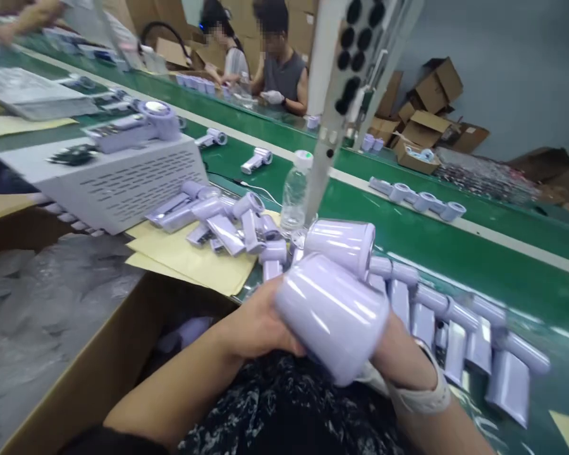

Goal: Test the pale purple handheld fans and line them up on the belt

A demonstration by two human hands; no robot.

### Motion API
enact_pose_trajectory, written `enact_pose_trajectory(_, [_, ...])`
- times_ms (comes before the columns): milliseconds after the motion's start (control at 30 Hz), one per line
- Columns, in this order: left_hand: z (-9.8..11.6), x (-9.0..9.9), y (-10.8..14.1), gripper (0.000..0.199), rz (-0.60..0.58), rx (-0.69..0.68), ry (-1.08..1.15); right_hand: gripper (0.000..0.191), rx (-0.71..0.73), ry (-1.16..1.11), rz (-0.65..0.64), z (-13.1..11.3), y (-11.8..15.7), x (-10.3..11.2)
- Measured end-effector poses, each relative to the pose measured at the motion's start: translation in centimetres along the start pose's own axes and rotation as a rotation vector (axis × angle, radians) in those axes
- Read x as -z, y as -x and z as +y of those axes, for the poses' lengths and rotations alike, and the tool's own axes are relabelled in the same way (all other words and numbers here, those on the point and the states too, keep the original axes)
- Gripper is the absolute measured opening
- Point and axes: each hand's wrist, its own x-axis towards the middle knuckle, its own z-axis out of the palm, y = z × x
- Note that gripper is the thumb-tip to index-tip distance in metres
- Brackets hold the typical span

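Observation:
A large, glossy lavender cylindrical housing is tilted in front of my body. My left hand is closed round its left end, with the fingers partly tucked underneath. Against its right side lies my right hand, a white band on the wrist; the housing hides its fingers. Directly behind stands a second lavender cylinder, close to or touching the first; I cannot tell what supports it. Lavender handled units form a row to the right. More such units are heaped on yellow sheets to the left.
A clear bottle stands beside a metal post. At left, a vented grey box carries a lavender unit. An open carton holds plastic bags. Beyond the green conveyor, two people work with lavender parts.

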Motion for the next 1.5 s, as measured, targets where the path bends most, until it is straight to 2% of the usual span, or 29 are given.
enact_pose_trajectory(100, [-2.4, -1.8, -1.9, 0.045, -0.153, 0.103, -0.059, 0.049, -0.092, 0.035, 0.183, -0.1, 2.5, 3.4])
enact_pose_trajectory(167, [-4.2, -2.8, -3.1, 0.044, -0.17, 0.178, -0.028, 0.041, -0.166, 0.049, 0.322, 0.2, 4.8, 5.2])
enact_pose_trajectory(233, [-5.8, -4.1, -3.5, 0.045, -0.183, 0.271, 0.038, 0.034, -0.206, 0.009, 0.396, 0.5, 7.0, 6.3])
enact_pose_trajectory(300, [-6.8, -5.6, -3.2, 0.042, -0.264, 0.326, 0.073, 0.033, -0.183, -0.107, 0.396, 0.6, 8.9, 6.8])
enact_pose_trajectory(433, [-7.7, -8.6, -1.9, 0.043, -0.458, 0.325, 0.053, 0.034, -0.097, -0.249, 0.389, 0.3, 11.1, 7.2])
enact_pose_trajectory(533, [-8.3, -9.7, -1.6, 0.038, -0.506, 0.358, 0.006, 0.029, -0.084, -0.312, 0.374, 0.6, 11.9, 7.5])
enact_pose_trajectory(667, [-8.8, -9.9, -1.7, 0.038, -0.489, 0.364, -0.054, 0.022, -0.081, -0.369, 0.42, 1.5, 12.1, 7.5])
enact_pose_trajectory(800, [-8.6, -10.0, -1.8, 0.038, -0.522, 0.401, -0.029, 0.026, -0.11, -0.437, 0.364, 2.2, 11.6, 7.5])
enact_pose_trajectory(967, [-8.0, -9.7, -2.0, 0.039, -0.52, 0.416, -0.048, 0.033, -0.169, -0.405, 0.459, 2.4, 10.5, 7.3])
enact_pose_trajectory(1100, [-8.0, -9.1, -2.2, 0.036, -0.516, 0.405, -0.049, 0.03, -0.215, -0.426, 0.412, 2.3, 9.7, 6.9])
enact_pose_trajectory(1300, [-7.8, -8.2, -1.6, 0.038, -0.474, 0.378, -0.012, 0.027, -0.206, -0.431, 0.409, 2.3, 9.6, 6.6])
enact_pose_trajectory(1433, [-7.1, -7.9, -1.2, 0.041, -0.557, 0.349, 0.009, 0.029, -0.193, -0.434, 0.373, 2.2, 9.8, 6.7])
enact_pose_trajectory(1500, [-7.2, -7.8, -1.4, 0.038, -0.559, 0.327, -0.018, 0.029, -0.18, -0.429, 0.377, 2.1, 9.8, 6.7])
